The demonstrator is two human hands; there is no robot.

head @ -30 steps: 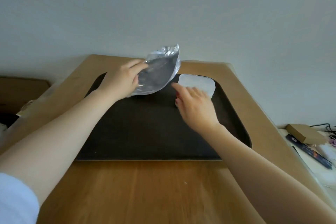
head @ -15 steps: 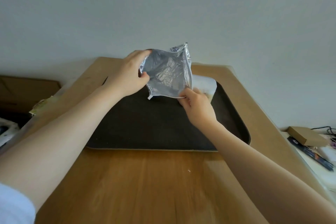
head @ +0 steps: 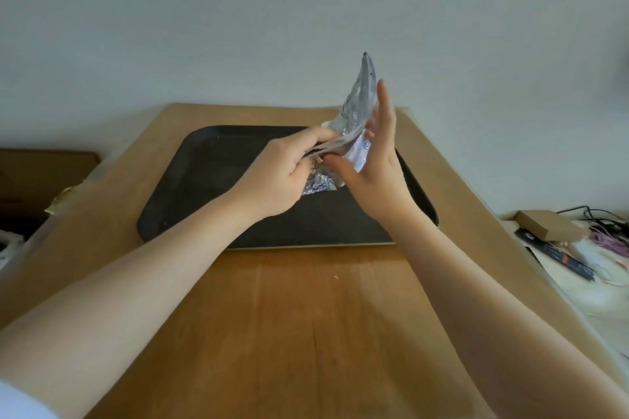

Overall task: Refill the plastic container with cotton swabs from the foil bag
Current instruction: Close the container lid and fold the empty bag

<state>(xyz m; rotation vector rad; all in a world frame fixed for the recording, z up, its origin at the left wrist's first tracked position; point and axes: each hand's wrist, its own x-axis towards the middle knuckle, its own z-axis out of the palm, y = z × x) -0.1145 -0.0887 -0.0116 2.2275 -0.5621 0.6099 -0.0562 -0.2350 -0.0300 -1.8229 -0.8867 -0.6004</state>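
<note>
Above the dark rectangular tray (head: 190, 187), the left hand (head: 282, 173) pinches the crinkled silver foil bag (head: 357, 109) while the right hand (head: 377, 160) steadies it with flat fingers — no swabs are out yet, the plastic container is hidden.

plastic container hidden behind hands, foil bag (head: 357, 105) blurred, contents unseen

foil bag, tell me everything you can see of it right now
The foil bag is crinkled, shiny silver, with faint dark print. It is held in the air above the dark tray, standing roughly on edge with one corner pointing up. The left hand pinches its near edge; the right hand lies open against its right side. Its contents are not visible.
</note>
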